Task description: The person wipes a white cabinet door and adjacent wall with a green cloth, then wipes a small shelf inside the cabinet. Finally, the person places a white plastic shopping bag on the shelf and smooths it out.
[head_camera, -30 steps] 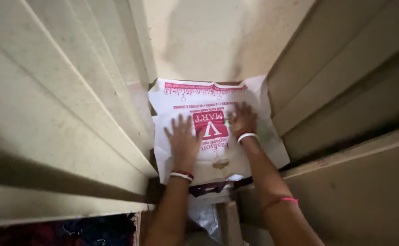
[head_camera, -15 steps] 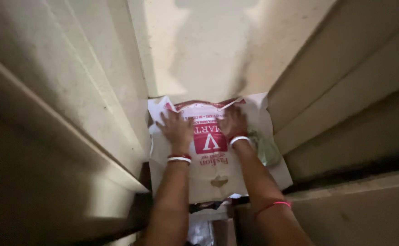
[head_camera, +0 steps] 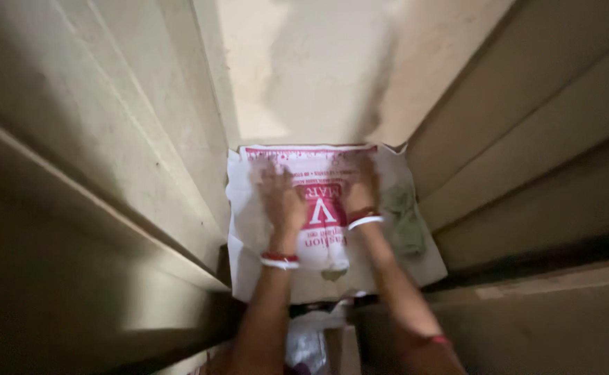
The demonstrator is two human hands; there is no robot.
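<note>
hands press flat on a white bag [head_camera: 322,239] with red print, which lies on a shelf [head_camera: 426,267] deep inside a beige cupboard, against its back wall [head_camera: 318,69]. the left hand [head_camera: 280,201] rests spread on the bag's left half, the right hand [head_camera: 361,189] on its upper middle; both are blurred, but the fingers look laid out open on top, pressing rather than clenched on anything, so i judge neither is gripping the bag. each wrist wears a white bangle, with a red one beside it. just to the right of the right hand a green cloth [head_camera: 403,219] shows on or through the bag.

as a judgement: the bag looks thin and crumpled, and its near edge hangs over the shelf front, so a sideways push could slide it off toward the person; pressing hard on a slick bag could also let the hands slip or rumple it further. the narrow space between the side walls leaves the arms little room.

hard to make out: the fingertips, for blur; whether the cloth lies inside the bag or on it; what fills the bag. below the shelf something pale and shiny [head_camera: 308,344] sits between the forearms, cut off by the frame.
</note>
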